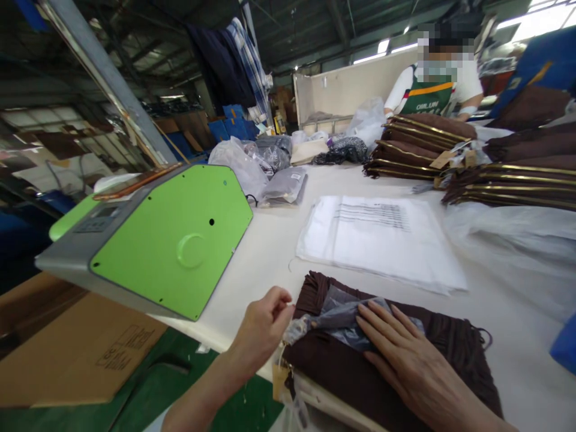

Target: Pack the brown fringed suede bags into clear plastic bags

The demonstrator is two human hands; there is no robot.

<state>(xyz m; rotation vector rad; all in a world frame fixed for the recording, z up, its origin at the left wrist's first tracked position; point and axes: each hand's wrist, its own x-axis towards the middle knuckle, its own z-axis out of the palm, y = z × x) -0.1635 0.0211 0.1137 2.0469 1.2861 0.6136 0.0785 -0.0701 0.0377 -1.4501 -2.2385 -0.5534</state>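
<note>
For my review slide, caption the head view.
Right hand on grey plastic atop folded brown fabric, curled left hand beside it, green-sided machine at left.

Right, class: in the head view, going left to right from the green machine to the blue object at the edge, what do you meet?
Green machine → left hand → right hand → blue object. The brown cloth is left out, since the right hand overlaps it.
</note>
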